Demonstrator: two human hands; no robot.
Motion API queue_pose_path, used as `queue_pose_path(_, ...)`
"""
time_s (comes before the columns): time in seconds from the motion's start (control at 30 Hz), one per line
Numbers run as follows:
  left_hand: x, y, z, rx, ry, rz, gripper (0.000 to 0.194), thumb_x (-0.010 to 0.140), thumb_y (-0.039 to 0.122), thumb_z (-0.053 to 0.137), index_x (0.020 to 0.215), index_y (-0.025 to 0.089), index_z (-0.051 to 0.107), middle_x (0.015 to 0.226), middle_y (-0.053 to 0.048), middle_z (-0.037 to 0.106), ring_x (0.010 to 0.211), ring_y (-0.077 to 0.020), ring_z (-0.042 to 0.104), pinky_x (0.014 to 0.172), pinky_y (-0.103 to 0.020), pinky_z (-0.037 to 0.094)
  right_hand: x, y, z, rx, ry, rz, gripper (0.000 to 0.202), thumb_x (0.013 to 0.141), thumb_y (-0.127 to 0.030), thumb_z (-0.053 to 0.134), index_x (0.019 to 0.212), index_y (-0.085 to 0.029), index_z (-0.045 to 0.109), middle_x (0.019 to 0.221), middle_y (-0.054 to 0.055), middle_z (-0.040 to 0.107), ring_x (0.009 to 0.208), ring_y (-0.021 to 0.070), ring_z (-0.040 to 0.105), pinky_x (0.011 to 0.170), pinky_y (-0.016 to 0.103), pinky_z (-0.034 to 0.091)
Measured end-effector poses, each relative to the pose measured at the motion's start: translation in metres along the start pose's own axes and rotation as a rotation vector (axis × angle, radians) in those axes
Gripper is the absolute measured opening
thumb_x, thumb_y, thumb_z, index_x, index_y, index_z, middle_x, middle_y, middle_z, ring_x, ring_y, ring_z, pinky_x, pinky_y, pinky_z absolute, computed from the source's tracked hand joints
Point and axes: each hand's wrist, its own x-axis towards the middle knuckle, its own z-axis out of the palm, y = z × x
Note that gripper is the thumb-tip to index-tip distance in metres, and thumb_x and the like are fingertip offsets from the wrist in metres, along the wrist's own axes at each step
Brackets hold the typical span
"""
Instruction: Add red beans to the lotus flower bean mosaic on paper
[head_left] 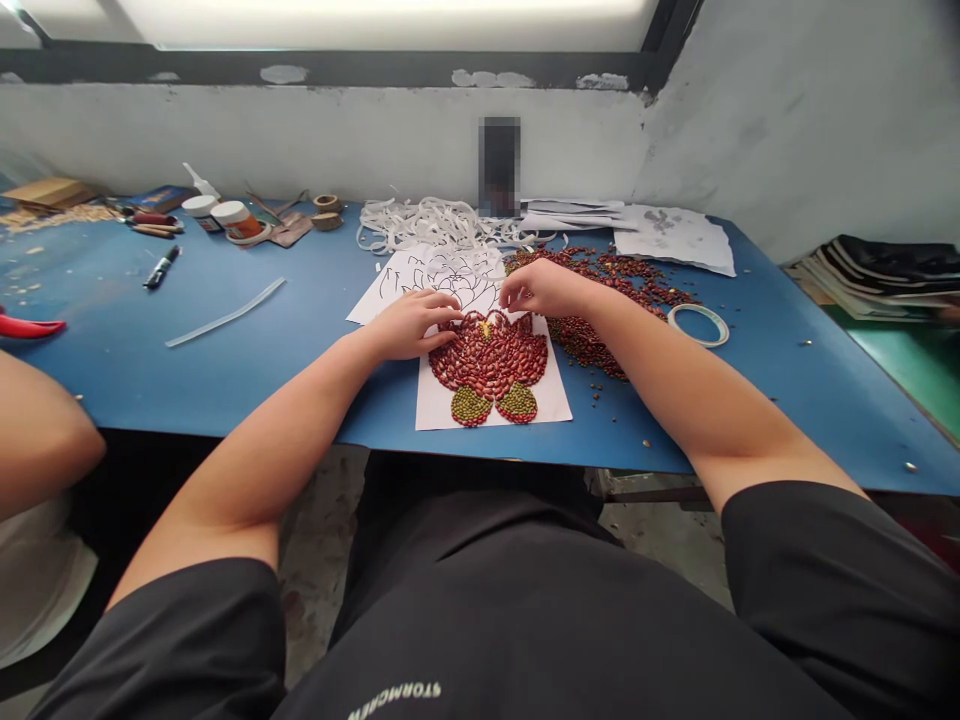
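Note:
A flower picture made of red beans (487, 360) covers a white sheet (555, 400) in front of me. Two leaves of green beans (472, 405) sit at its lower edge. My left hand (416, 325) rests at the picture's upper left, fingers apart and stretched over the beans. Above the top right petals, my right hand (544, 288) has its thumb and fingers drawn together; anything between the tips is too small to make out. Behind both hands lies a sheet with a line-drawn flower (450, 280). Loose red and green beans (592, 340) spread beside my right forearm.
White paper strips (427, 222) are heaped near the wall, with stacked papers (675, 238) to their right. A tape roll (697, 325) lies right of the beans. Leftward are a clear stick (225, 313), a marker (162, 268) and glue jars (236, 220). Someone's elbow (52, 435) juts in at left.

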Motion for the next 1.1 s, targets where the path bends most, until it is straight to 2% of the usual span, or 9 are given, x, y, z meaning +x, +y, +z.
queue_pose_path(0.1,0.001,0.0,0.001,0.008,0.001,0.008,0.041,0.108,0.046,0.054,0.136,0.024,0.074,0.143,-0.014,0.07,0.129,-0.0323,0.066,0.113,-0.054,0.05,0.005,0.002,0.01,0.038,0.058,-0.01,0.012,0.086,-0.021,0.073,0.094,-0.019,0.082,0.088,0.005,0.074,0.083,0.0181,0.063,0.081,0.036,0.048)
queue_pose_path(0.23,0.001,0.0,0.001,0.019,0.01,0.019,0.041,0.108,0.045,0.053,0.135,0.023,0.074,0.143,-0.015,0.07,0.129,-0.033,0.066,0.113,-0.054,0.05,0.005,0.005,0.012,0.082,0.044,0.049,0.011,0.084,-0.027,0.079,0.093,-0.019,0.081,0.077,0.001,0.069,0.075,0.0164,0.059,0.075,0.035,0.045)
queue_pose_path(0.4,0.001,0.0,0.0,-0.002,0.008,0.018,0.039,0.108,0.045,0.055,0.134,0.025,0.075,0.142,-0.014,0.071,0.13,-0.0319,0.065,0.115,-0.053,0.049,0.004,0.004,0.013,0.071,0.052,0.102,0.014,0.081,-0.03,0.085,0.09,-0.019,0.082,0.078,0.002,0.072,0.074,0.0164,0.061,0.075,0.034,0.045)
queue_pose_path(0.57,0.001,0.0,0.0,0.003,0.0,0.002,0.038,0.107,0.045,0.056,0.135,0.025,0.075,0.143,-0.013,0.07,0.13,-0.0314,0.065,0.115,-0.053,0.049,0.005,0.003,0.015,0.043,0.028,0.089,0.015,0.081,-0.027,0.084,0.093,-0.019,0.084,0.079,0.003,0.074,0.075,0.0165,0.061,0.076,0.034,0.046)
queue_pose_path(0.73,0.001,0.0,0.002,0.016,-0.004,0.002,0.04,0.108,0.045,0.055,0.135,0.023,0.075,0.143,-0.015,0.07,0.13,-0.0329,0.065,0.114,-0.053,0.05,0.005,0.008,0.011,0.036,0.027,0.083,0.018,0.085,-0.021,0.077,0.1,-0.018,0.085,0.088,0.005,0.078,0.079,0.0177,0.065,0.08,0.035,0.048)
queue_pose_path(0.87,0.0,-0.001,0.002,0.002,0.003,0.003,0.039,0.107,0.046,0.056,0.135,0.026,0.075,0.143,-0.013,0.071,0.13,-0.0315,0.065,0.115,-0.052,0.049,0.003,0.012,0.008,0.042,0.035,0.086,0.02,0.084,-0.017,0.074,0.099,-0.018,0.085,0.093,0.006,0.08,0.084,0.0193,0.068,0.083,0.036,0.05)
queue_pose_path(1.1,0.001,-0.001,0.001,-0.01,0.008,0.009,0.039,0.107,0.045,0.055,0.134,0.027,0.075,0.142,-0.013,0.071,0.127,-0.031,0.065,0.112,-0.052,0.05,0.006,0.008,0.013,0.023,0.003,0.08,0.016,0.083,-0.019,0.076,0.094,-0.022,0.087,0.089,0.004,0.081,0.082,0.0192,0.069,0.084,0.037,0.051)
